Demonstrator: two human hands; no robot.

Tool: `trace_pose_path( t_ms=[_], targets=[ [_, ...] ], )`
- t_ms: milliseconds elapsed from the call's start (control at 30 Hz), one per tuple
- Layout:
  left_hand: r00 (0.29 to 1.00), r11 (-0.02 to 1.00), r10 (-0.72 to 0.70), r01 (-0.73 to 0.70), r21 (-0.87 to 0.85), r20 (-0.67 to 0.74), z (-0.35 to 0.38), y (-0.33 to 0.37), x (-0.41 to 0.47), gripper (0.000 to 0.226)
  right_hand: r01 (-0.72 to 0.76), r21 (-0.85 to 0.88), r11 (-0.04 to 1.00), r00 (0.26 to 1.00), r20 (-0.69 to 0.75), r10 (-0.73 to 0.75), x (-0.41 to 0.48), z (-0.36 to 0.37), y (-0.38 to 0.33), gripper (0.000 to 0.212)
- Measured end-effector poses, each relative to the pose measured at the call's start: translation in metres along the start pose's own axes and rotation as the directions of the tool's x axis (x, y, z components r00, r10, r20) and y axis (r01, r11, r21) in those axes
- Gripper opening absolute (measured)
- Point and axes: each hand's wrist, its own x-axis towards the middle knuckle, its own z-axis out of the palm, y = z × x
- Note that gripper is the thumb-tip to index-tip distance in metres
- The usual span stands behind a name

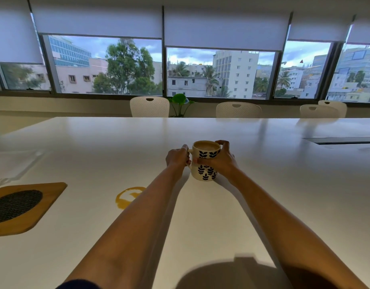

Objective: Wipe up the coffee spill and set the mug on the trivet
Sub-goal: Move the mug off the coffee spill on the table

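Cream ceramic mug with dark blue leaf print [206, 163], upright near mid-table on the glossy white tabletop [284, 184], apparently resting on it. Milky coffee close to the brim. Gripped two-handed: left hand [177, 157] closed round the handle, right hand [221, 160] wrapped round the body, thumb across the front, fingers [221, 142] curled behind the rim.

Ring-shaped brown coffee spill [125, 198] nearer the body and to the left, partly hidden by the left forearm [142, 215]. Touching it or just above: cannot tell. Rounded-square wooden trivet with dark woven insert [23, 207] further left, well apart from the mug, spill lying between.

No cloth or tissue seen anywhere.

Risks, as judged:
- Slop over the rim on the way to the trivet. Cause: full mug, long leftward carry, any jerk or tilt at lift-off.
- Smeared spill, wet forearm. Cause: left arm dragging through the puddle during the sweep left.
- Fresh ring on the trivet. Cause: possibly wet mug base, not visible from here.
- Spill left to spread or dry. Cause: both hands occupied, nothing to wipe with in view.
- Off-centre landing on the wooden border, hence wobble. Cause: trivet at the far left fringe of view.
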Motion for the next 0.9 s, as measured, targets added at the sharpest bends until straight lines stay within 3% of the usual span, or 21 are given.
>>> trace_pose_path(
  t_ms=[300,700,800,900],
  targets=[
    [0.999,0.998,0.047,-0.047,0.035,-0.007,-0.001,-0.001,0.004,0.038,0.004,0.033,0.999,0.998,0.059,-0.006,-0.002,-0.001,-0.001,0.090],
    [0.966,0.935,0.252,-0.226,0.274,-0.063,-0.001,-0.003,-0.002,0.039,-0.069,0.064,0.996,0.994,0.089,0.063,-0.008,-0.006,-0.007,0.098],
    [0.951,0.900,0.304,-0.266,0.346,-0.060,-0.010,0.001,-0.002,0.039,-0.018,-0.029,0.999,0.999,-0.029,0.017,-0.014,-0.005,-0.018,0.104],
    [0.931,0.862,0.354,-0.287,0.418,-0.089,-0.033,0.010,0.002,0.039,0.172,-0.002,0.985,0.957,-0.237,-0.168,-0.019,-0.007,-0.042,0.087]
  ],
)
